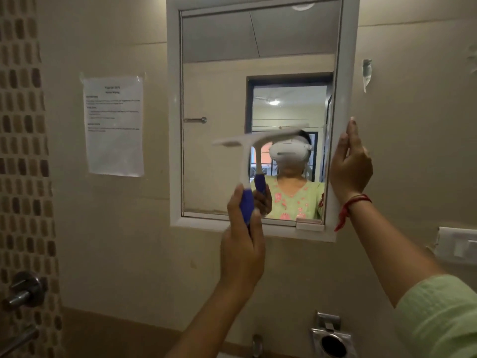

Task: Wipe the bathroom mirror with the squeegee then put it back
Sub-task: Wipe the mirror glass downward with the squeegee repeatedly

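Observation:
The mirror [219, 81] hangs on the beige wall in a white frame [175, 125]. My left hand [241, 244] is closed around the blue handle of a squeegee [246, 161]. Its white T-shaped blade lies across the middle of the glass, tilted up to the right and blurred. My right hand [351, 166] grips the right edge of the frame, fingers wrapped around it, a red thread on the wrist. The glass reflects a person in a green top wearing a white headset.
A printed sheet [114, 125] is taped to the wall left of the mirror. A switch plate [456, 245] sits at the right. Below are a metal holder [331, 337] and a tap [24, 290] on the mosaic-tiled left wall.

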A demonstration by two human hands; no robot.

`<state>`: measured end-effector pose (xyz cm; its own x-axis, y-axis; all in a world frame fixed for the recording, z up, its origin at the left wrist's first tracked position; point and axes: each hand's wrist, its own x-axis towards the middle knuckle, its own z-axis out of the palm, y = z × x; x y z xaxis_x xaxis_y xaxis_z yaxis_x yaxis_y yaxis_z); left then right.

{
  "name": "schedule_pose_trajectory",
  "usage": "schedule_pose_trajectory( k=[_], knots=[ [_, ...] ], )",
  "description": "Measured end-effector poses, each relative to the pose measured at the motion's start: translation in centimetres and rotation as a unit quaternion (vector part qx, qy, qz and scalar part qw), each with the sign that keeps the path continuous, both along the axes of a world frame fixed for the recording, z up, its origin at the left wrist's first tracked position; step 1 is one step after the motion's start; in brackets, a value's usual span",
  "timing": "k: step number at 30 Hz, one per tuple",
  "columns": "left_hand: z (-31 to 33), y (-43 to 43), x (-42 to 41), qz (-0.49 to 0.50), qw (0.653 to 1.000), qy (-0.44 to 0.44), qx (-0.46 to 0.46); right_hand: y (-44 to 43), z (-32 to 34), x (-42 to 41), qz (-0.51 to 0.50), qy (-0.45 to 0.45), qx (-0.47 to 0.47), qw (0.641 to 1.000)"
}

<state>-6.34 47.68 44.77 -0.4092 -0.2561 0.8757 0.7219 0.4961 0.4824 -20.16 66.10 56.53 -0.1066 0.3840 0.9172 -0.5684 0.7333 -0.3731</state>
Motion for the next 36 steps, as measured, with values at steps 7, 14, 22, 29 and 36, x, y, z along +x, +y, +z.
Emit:
schedule_pose_trajectory(
  k=[7, 14, 22, 29, 36],
  knots=[
    [13.2, 0.9, -2.8, 0.076, 0.993, 0.062, -0.062, 0.0, 0.1, 0.1, -0.017, 0.012, -0.004, 1.000],
    [19.4, 2.7, -3.7, 0.106, 0.989, 0.086, -0.064, -0.1, 0.2, 0.3, -0.011, 0.032, 0.007, 0.999],
    [22.9, 4.7, -5.0, 0.145, 0.981, 0.104, -0.074, 0.0, 0.4, 0.2, -0.011, 0.036, 0.003, 0.999],
    [23.9, 5.5, -6.2, 0.156, 0.980, 0.104, -0.063, 0.1, 0.4, 0.3, -0.007, 0.040, 0.000, 0.999],
    [24.2, 5.0, -7.2, 0.165, 0.977, 0.111, -0.070, 0.3, 0.7, -0.1, -0.007, 0.048, 0.001, 0.999]
  ],
)
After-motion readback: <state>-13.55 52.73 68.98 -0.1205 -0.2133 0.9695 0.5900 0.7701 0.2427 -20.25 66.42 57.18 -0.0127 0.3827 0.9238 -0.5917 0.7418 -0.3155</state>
